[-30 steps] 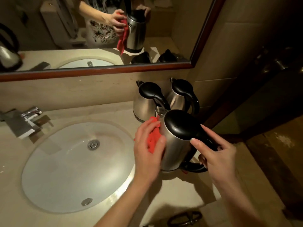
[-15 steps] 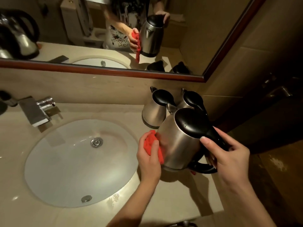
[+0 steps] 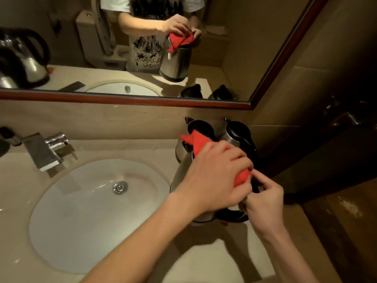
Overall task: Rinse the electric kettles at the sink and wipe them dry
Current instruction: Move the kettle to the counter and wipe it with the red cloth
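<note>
While kettle (image 3: 181, 176) stands upright, left fingers (image 3: 234, 160) clutch cloth (image 3: 199, 142); right fingers (image 3: 263, 184) curl round handle.

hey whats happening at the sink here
A person is drying an electric kettle at the counter beside the sink. The left hand presses a red cloth over the top of the kettle, while the right hand grips its black handle. Two more kettles stand behind it against the wall. No water runs from the tap.
</note>
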`<action>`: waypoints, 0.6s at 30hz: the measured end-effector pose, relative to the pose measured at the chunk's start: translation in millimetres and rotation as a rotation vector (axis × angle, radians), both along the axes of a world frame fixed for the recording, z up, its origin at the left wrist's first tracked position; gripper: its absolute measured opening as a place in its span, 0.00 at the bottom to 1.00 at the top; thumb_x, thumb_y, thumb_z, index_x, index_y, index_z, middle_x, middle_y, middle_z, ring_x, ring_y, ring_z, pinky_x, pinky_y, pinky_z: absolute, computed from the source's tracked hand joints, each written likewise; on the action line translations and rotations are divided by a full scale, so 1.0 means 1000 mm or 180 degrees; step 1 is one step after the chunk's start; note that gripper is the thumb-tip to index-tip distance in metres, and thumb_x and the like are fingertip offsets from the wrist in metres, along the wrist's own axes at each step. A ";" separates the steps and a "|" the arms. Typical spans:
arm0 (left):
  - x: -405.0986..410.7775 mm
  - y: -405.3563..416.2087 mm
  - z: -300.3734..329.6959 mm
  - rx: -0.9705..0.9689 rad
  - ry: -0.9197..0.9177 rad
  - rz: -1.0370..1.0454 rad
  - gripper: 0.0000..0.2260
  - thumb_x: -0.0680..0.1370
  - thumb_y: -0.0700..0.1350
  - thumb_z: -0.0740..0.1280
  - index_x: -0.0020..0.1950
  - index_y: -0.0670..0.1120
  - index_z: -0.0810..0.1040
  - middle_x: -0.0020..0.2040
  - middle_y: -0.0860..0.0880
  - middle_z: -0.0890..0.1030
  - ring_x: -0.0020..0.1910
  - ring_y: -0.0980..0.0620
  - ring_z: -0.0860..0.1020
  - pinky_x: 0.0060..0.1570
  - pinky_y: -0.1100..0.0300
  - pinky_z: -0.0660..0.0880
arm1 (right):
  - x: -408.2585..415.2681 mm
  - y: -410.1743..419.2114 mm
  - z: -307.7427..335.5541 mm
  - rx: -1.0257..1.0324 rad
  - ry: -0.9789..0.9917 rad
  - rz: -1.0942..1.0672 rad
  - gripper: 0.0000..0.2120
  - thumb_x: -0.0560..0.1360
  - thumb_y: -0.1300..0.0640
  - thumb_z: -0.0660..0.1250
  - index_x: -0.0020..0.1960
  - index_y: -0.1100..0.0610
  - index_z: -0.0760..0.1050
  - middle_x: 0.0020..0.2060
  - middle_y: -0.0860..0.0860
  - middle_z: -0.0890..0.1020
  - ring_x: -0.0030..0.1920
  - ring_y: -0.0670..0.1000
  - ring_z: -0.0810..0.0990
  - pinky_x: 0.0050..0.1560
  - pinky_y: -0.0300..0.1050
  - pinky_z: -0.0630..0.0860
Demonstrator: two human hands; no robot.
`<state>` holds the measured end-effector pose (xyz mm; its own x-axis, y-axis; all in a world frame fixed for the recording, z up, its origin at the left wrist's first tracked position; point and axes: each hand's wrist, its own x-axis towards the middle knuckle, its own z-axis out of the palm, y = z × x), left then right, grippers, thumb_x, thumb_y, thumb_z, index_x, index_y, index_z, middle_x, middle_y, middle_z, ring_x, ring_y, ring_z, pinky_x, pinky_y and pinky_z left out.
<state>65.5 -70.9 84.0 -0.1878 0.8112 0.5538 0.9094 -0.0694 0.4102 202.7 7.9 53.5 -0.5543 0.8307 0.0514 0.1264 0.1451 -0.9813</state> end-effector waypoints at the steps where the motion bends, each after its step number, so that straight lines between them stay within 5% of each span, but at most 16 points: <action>1: -0.007 0.003 0.004 -0.0272 0.0058 -0.0087 0.12 0.76 0.54 0.64 0.52 0.51 0.83 0.51 0.55 0.82 0.53 0.51 0.75 0.54 0.49 0.71 | -0.001 -0.001 -0.003 -0.0086 0.0037 -0.0028 0.21 0.72 0.73 0.73 0.55 0.50 0.82 0.35 0.45 0.85 0.32 0.38 0.81 0.32 0.30 0.75; 3: -0.012 0.002 0.002 -0.0376 0.0197 -0.0159 0.13 0.76 0.55 0.63 0.53 0.51 0.83 0.52 0.55 0.82 0.53 0.51 0.74 0.53 0.50 0.70 | -0.003 -0.004 -0.009 -0.0205 0.0094 -0.0082 0.21 0.72 0.74 0.73 0.58 0.54 0.83 0.37 0.47 0.85 0.34 0.39 0.83 0.34 0.30 0.76; 6: 0.006 -0.014 -0.028 0.0455 0.0162 0.0088 0.11 0.72 0.49 0.69 0.51 0.46 0.84 0.54 0.50 0.82 0.53 0.47 0.76 0.52 0.52 0.69 | -0.003 -0.007 -0.014 -0.0333 0.0221 -0.0175 0.23 0.71 0.76 0.73 0.57 0.54 0.83 0.44 0.45 0.89 0.49 0.42 0.87 0.46 0.32 0.81; 10: 0.039 -0.037 -0.090 0.1006 -0.0200 0.0613 0.13 0.68 0.43 0.71 0.52 0.47 0.81 0.56 0.49 0.78 0.51 0.46 0.74 0.52 0.53 0.70 | -0.002 -0.002 -0.024 -0.0526 0.0322 -0.0235 0.23 0.64 0.62 0.80 0.58 0.54 0.84 0.45 0.51 0.89 0.43 0.46 0.87 0.41 0.35 0.81; 15: 0.074 -0.035 -0.159 0.0208 -0.0015 0.0177 0.21 0.61 0.50 0.71 0.54 0.54 0.75 0.56 0.52 0.74 0.49 0.50 0.74 0.40 0.59 0.70 | 0.003 0.013 -0.028 -0.0416 0.0217 -0.0459 0.29 0.60 0.56 0.81 0.61 0.56 0.83 0.49 0.49 0.89 0.49 0.45 0.87 0.46 0.33 0.80; 18: 0.082 -0.025 -0.190 -0.0350 -0.0342 0.0016 0.26 0.58 0.51 0.80 0.52 0.55 0.75 0.56 0.54 0.73 0.50 0.52 0.74 0.35 0.63 0.74 | 0.007 0.024 -0.030 -0.0410 0.0143 -0.0562 0.26 0.63 0.64 0.81 0.61 0.55 0.82 0.46 0.43 0.89 0.48 0.42 0.87 0.45 0.30 0.79</action>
